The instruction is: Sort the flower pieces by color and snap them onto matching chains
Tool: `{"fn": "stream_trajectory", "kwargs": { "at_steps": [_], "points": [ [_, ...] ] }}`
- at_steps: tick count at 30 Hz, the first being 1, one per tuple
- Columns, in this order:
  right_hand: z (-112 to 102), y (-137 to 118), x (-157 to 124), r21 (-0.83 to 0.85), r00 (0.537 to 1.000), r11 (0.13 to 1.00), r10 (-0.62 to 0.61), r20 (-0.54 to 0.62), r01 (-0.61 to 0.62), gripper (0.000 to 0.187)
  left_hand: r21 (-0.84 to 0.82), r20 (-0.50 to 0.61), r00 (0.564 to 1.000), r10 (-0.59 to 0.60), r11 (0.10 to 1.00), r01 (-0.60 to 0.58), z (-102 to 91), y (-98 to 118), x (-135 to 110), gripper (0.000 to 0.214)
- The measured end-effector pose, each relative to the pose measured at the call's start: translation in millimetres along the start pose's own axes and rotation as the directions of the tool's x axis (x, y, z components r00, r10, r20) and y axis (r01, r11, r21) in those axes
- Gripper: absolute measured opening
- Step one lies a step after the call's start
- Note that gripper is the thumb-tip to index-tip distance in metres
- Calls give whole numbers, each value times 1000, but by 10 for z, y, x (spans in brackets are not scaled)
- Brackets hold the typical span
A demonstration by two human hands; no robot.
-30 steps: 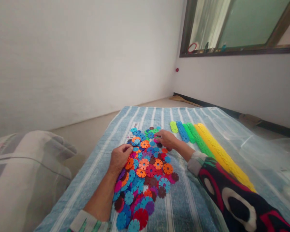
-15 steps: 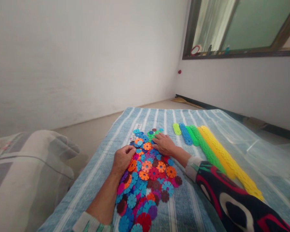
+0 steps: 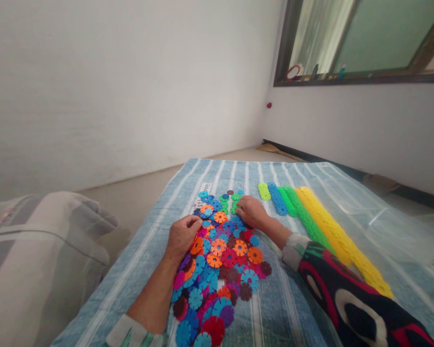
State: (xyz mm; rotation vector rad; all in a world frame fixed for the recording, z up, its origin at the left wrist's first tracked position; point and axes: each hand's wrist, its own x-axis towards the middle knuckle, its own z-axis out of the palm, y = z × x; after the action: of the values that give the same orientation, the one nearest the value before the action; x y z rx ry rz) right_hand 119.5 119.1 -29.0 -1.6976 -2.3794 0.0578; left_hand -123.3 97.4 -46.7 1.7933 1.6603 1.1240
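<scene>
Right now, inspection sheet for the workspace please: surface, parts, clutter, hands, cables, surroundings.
Surface: blue-and-white striped cloth.
Parts: overlapping pile of mixed-colour slotted discs; right of it, lime row, blue row, green rows, yellow row.
Clutter: clear plastic, right of the yellow row.
Hands: left hand at pile's left edge, right hand at its far right; grasp unclear on both.
Cables: nothing seen.
Surroundings: white wall, window, draped fabric at left.

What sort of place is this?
Probably a room in a home, though I can't say which: a striped cloth lies spread under a heap of colorful notched discs, and a framed window has a red-rimmed round object at its base.
</scene>
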Motion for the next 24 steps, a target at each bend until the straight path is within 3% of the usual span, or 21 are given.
{"fn": "stream_trajectory", "kwargs": {
  "at_steps": [8, 14, 18, 21, 24],
  "points": [
    [84, -78, 136, 69, 996, 994, 84, 1, -84, 24, 12, 3, 1000, 5, 1000, -5, 6, -9, 8, 29],
    [-80, -45, 79, 210, 992, 973, 111, -53, -98, 18, 12, 2, 1000, 12, 1000, -12, 19, -47, 29, 31],
    [-352, 185, -188, 311, 988, 947, 119, -101, -82, 15, 13, -6, 1000, 29, 1000, -29, 11, -17, 42, 32],
    [-565, 488, -522, 446, 980, 894, 110, -166, -24, 12, 21, -14, 999, 35, 999, -34, 3, 6, 57, 31],
    [-728, 815, -912, 481, 975, 875, 147, -168, -49, 9, 32, -14, 1000, 24, 999, -23, -2, 6, 76, 31]
  ]
}}
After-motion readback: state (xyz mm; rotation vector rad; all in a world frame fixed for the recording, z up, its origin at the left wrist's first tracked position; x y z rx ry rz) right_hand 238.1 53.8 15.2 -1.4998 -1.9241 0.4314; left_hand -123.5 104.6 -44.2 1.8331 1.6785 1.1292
